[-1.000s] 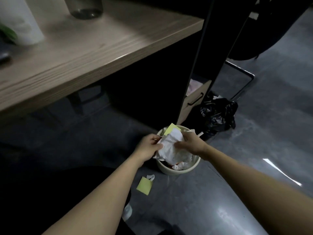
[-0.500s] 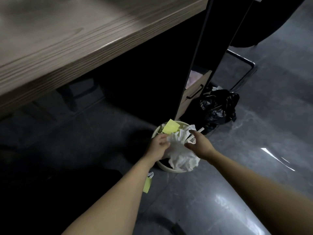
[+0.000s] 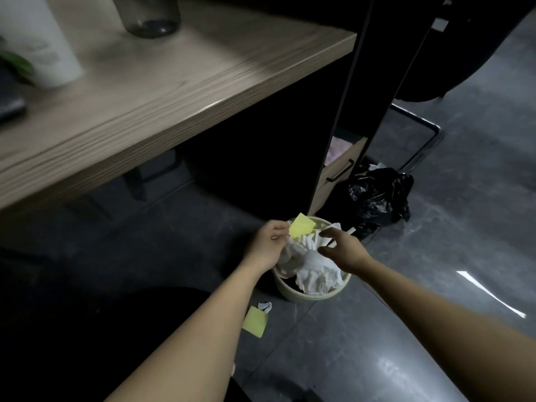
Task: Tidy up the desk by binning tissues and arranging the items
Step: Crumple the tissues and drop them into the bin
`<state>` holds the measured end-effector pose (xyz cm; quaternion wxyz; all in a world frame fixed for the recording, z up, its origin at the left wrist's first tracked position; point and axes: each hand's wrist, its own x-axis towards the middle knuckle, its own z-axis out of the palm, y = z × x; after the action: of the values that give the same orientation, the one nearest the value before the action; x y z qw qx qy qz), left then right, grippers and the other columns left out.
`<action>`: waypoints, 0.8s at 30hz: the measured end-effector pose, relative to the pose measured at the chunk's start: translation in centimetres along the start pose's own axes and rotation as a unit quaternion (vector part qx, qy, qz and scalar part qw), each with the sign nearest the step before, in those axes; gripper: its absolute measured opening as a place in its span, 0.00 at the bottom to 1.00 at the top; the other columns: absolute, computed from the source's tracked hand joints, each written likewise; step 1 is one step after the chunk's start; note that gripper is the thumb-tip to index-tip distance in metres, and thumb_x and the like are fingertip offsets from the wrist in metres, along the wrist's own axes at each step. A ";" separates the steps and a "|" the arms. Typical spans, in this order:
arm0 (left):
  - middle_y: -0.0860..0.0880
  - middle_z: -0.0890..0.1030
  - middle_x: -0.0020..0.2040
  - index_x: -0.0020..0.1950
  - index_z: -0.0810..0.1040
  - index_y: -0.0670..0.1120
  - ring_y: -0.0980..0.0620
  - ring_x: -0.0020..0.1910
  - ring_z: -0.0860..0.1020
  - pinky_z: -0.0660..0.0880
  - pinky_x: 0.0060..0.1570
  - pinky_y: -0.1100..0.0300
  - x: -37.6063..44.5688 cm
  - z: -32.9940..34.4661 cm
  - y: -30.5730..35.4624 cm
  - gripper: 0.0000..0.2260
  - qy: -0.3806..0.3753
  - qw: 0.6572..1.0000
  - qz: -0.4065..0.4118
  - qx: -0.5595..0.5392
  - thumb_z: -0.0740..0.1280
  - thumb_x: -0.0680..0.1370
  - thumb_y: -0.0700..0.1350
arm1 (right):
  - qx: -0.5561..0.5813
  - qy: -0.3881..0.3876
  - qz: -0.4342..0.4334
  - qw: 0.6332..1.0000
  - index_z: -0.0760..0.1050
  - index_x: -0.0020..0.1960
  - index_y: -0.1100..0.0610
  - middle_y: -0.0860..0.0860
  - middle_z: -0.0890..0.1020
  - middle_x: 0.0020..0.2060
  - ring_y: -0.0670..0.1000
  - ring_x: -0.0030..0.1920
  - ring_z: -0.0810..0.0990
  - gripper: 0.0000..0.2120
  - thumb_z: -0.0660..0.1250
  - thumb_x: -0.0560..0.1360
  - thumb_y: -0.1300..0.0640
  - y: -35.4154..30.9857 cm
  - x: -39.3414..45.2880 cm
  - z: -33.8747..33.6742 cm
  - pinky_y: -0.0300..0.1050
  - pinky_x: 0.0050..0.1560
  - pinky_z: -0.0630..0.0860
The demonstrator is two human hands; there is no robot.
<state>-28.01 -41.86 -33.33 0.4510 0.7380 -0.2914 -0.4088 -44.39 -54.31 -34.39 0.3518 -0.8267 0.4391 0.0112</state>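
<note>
Far left on the wooden worktop [image 3: 162, 91] I see a white cylinder [image 3: 40, 39] standing upright, and a dark glass container [image 3: 150, 15] further right near the top edge. On the floor [image 3: 435, 256] below, a yellow sticky note [image 3: 255, 322] lies flat just beside a small white tissue scrap [image 3: 265, 306], close to the bin's near-left side. My left hand [image 3: 268, 245] is at the bin's left rim, fingers curled, thumb and forefinger pinching a second yellow note [image 3: 301, 230]; that note is tilted, one corner pointing up and away. The cream round bin [image 3: 293, 293] stands upright on the floor, stuffed with crumpled white tissues [image 3: 314, 271] heaped above the rim, the pile's long axis running from far-left to near-right. My right hand [image 3: 342, 249] hovers over the tissues, fingers spread and loose, gripping nothing that I can see. Right of the bin, a black plastic bag [image 3: 377, 195] sits bunched against a half-open wooden drawer [image 3: 339, 172].
</note>
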 end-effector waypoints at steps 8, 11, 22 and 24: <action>0.55 0.83 0.52 0.54 0.77 0.55 0.56 0.54 0.80 0.74 0.54 0.62 -4.8 -5.9 2.2 0.08 0.045 0.998 0.050 0.000 0.68 0.78 0.44 | 0.013 0.019 -0.073 0.997 0.77 0.61 0.57 0.52 0.82 0.56 0.52 0.57 0.80 0.15 0.69 0.76 0.54 -6.9 -2.3 -0.9 0.47 0.55 0.75; 0.57 0.84 0.50 0.50 0.77 0.60 0.58 0.52 0.81 0.73 0.52 0.63 -7.4 -7.8 3.0 0.08 0.063 0.995 0.076 0.006 0.69 0.77 0.46 | 0.024 0.044 -0.113 0.992 0.78 0.58 0.56 0.51 0.84 0.51 0.51 0.53 0.81 0.12 0.69 0.75 0.54 -9.9 -3.6 -1.0 0.40 0.46 0.71; 0.52 0.85 0.49 0.50 0.78 0.56 0.55 0.50 0.83 0.76 0.50 0.65 -18.2 -17.5 11.0 0.08 0.134 0.971 0.197 -0.002 0.71 0.76 0.43 | 0.101 0.124 -0.291 0.943 0.81 0.47 0.52 0.44 0.83 0.40 0.43 0.43 0.80 0.05 0.71 0.74 0.52 -24.9 -9.5 -3.3 0.39 0.46 0.74; 0.52 0.84 0.50 0.51 0.78 0.56 0.56 0.50 0.83 0.75 0.48 0.68 -20.1 -19.1 12.7 0.08 0.144 0.967 0.211 0.001 0.70 0.76 0.44 | 0.108 0.142 -0.315 0.932 0.80 0.45 0.52 0.44 0.83 0.38 0.43 0.41 0.80 0.04 0.70 0.73 0.52 -27.2 -10.5 -4.0 0.39 0.44 0.73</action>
<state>-22.22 -23.00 -10.02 0.5633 0.7113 -0.3733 -0.1931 -31.99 -39.16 -12.39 0.3587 -0.8725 0.1999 -0.2649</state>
